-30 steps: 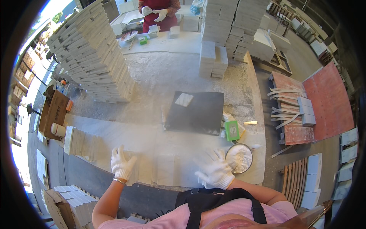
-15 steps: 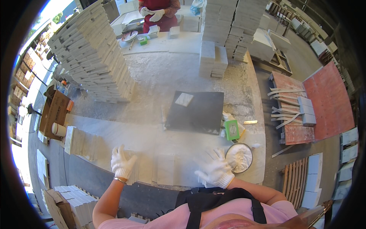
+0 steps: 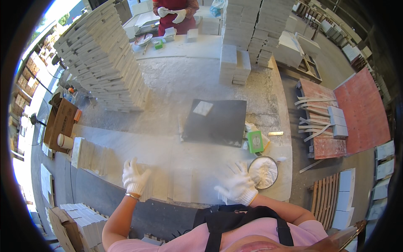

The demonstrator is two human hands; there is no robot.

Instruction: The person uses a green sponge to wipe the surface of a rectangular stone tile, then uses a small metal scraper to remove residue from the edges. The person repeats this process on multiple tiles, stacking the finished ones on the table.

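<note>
My left hand (image 3: 135, 178), in a white knitted glove, rests with fingers spread at the near edge of the pale worktable (image 3: 126, 143). It lies at the left end of a row of whitish stone tiles (image 3: 181, 185), whose outlines are blurred. At the right end of that row my right hand (image 3: 237, 184), gloved likewise, has its fingers apart and holds nothing. Close beside it stands a round bowl (image 3: 275, 185) of white powder (image 3: 263, 170). Beyond the hands lies a dark square sheet (image 3: 218, 126) with a small white tile (image 3: 203, 108) on it.
A green box (image 3: 255, 142) sits behind the bowl, near a small brass-coloured strip (image 3: 275, 133). Tall tile stacks (image 3: 100, 63) rise at far left and far right. More tiles (image 3: 90, 156) line the left edge. Across the table stands a person in a red apron (image 3: 174, 23).
My hands have stayed practically still. Across the table, the other person's gloved hands have shifted slightly.
</note>
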